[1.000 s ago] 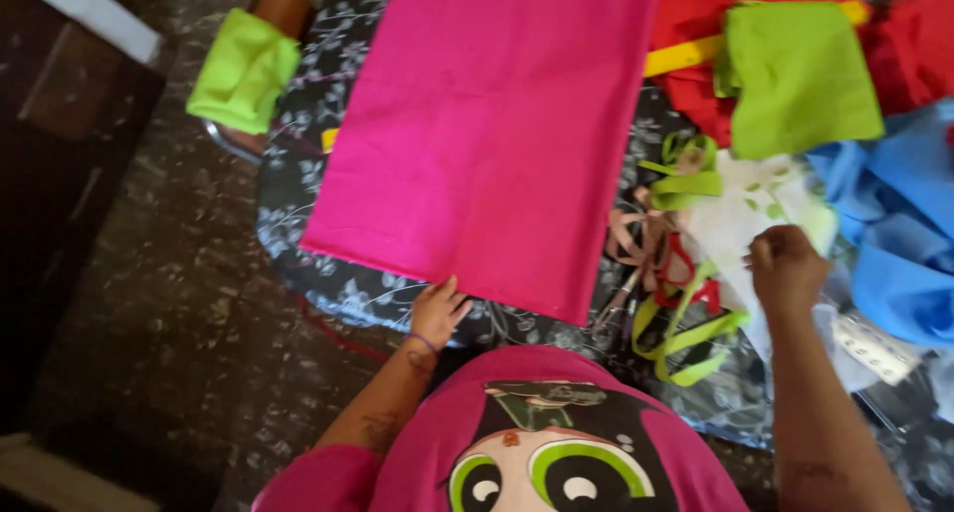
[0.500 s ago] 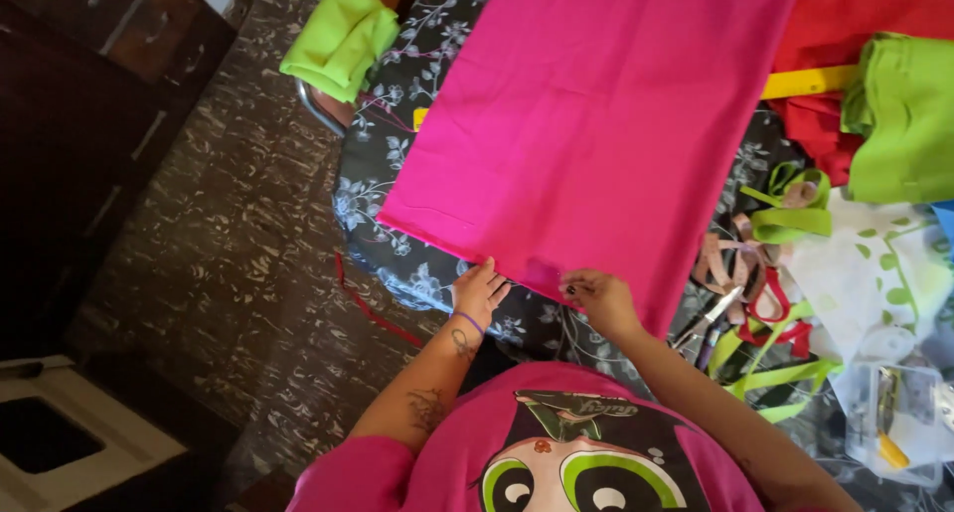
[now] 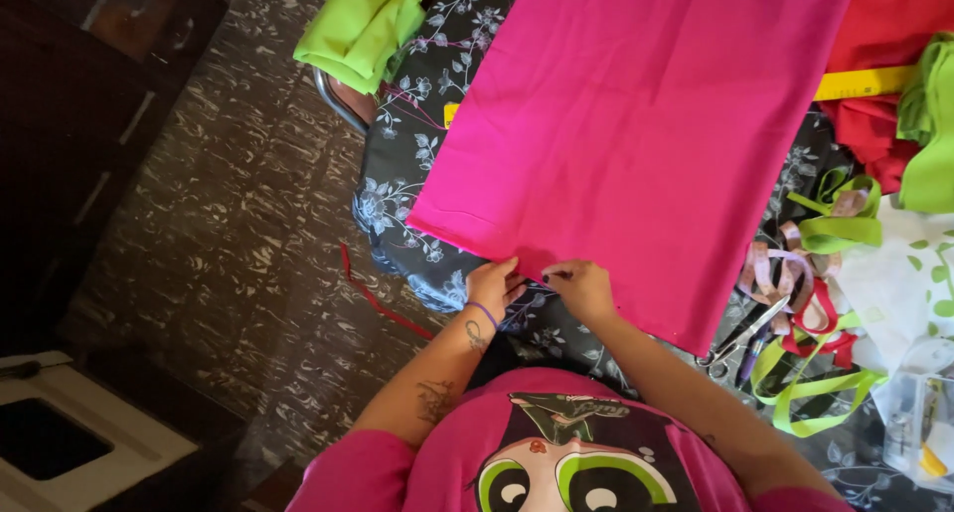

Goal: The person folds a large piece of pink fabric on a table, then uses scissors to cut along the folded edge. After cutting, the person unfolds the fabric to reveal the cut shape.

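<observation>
A large sheet of hot-pink fabric [image 3: 636, 134] lies spread over a table with a dark floral tablecloth [image 3: 397, 174]. My left hand [image 3: 494, 281] pinches the fabric's near edge. Right beside it, my right hand [image 3: 579, 285] grips the same edge, fingers curled on the hem. The two hands almost touch. A thin band circles my left wrist.
Scissors [image 3: 740, 335] lie by pink measuring tape [image 3: 775, 268] and lime and red ribbon strips [image 3: 810, 388] at right. Red fabric [image 3: 884, 75], lime fabric [image 3: 929, 124] and a yellow ruler [image 3: 865, 83] sit far right. Folded lime cloth [image 3: 360, 25] rests on a chair. A red thread [image 3: 383, 298] lies on the patterned floor.
My right hand came over from the ribbons at right to the pink fabric's near edge, closing in beside my left hand. The view shifted left.
</observation>
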